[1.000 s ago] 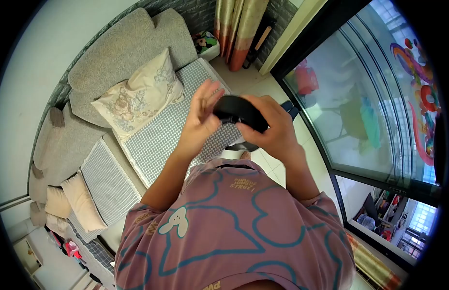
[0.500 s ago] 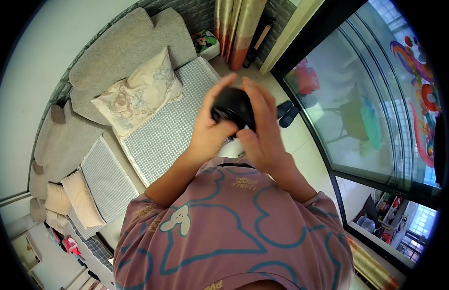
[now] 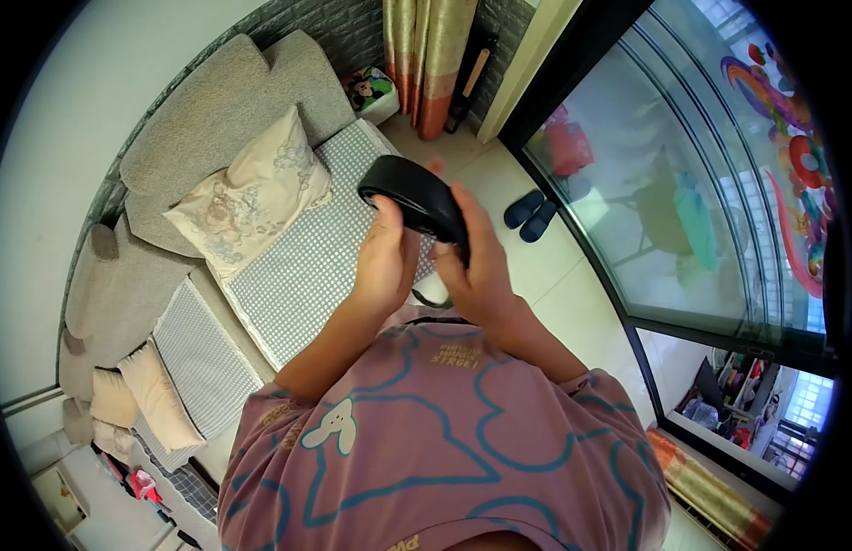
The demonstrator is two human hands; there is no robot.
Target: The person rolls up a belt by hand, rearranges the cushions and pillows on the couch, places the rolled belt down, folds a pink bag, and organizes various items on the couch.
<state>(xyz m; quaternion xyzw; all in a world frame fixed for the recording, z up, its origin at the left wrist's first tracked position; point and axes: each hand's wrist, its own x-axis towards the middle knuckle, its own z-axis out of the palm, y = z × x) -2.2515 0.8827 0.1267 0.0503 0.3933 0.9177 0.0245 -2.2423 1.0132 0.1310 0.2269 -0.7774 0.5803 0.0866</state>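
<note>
A glossy black looped band [image 3: 410, 196] is held up in front of my chest, its long side slanting down to the right. I cannot make out its exact kind. My left hand [image 3: 386, 262] grips its left part, thumb pressed against the near side. Around its right end my right hand [image 3: 479, 262] is closed, with the fingers along the outer side. Below the hands a thin dark curved strip [image 3: 431, 300] shows near my shirt; whether it joins the band is hidden.
To the left is a grey sofa [image 3: 201, 106] with a checked seat cover [image 3: 288, 298] and a floral cushion [image 3: 252, 197]. Dark slippers [image 3: 531, 217] lie on the tiled floor beside a glass door [image 3: 646, 184]. Gold and orange curtains [image 3: 435, 78] hang at the back.
The black band has turned from a compact, end-on shape to a long side view and shifted left. My left hand has moved lower on it, and the view has tilted slightly.
</note>
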